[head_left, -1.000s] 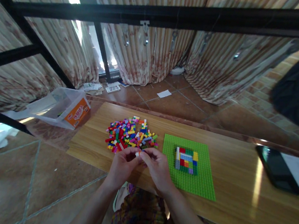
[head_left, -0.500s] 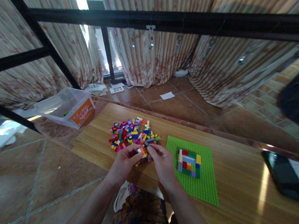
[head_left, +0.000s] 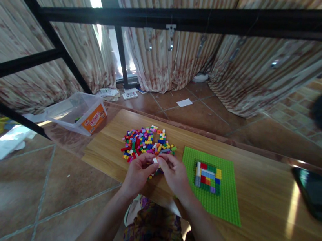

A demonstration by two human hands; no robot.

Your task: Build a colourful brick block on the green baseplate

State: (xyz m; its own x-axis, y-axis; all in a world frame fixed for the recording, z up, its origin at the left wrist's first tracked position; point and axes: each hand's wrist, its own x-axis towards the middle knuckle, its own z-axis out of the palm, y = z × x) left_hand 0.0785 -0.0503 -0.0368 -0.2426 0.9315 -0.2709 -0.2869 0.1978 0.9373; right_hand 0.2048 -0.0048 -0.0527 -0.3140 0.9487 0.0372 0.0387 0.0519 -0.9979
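Note:
My left hand (head_left: 139,172) is closed in a pinch around small toy bricks (head_left: 155,159), of which a white face and a bit of orange show between the fingertips. From the other side my right hand (head_left: 173,173) has its thumb and fingers pressed onto the same bricks; the fingers hide most of them. Just beyond both hands lies a heap of loose coloured toy bricks (head_left: 142,139). To the right of my right hand is a green baseplate (head_left: 227,202), bearing a low, roughly square build of coloured bricks (head_left: 208,177).
All this stands on a long wooden table (head_left: 260,197). A clear plastic box (head_left: 71,110) with an orange label is beyond its left end. At the right lies a dark, glossy flat device (head_left: 311,193). A black metal rail (head_left: 192,20) crosses in front of curtains.
My hands have drawn closer together around the bricks, and the orange one is now mostly covered by fingers. The whole view has shifted slightly; the baseplate and heap stay put.

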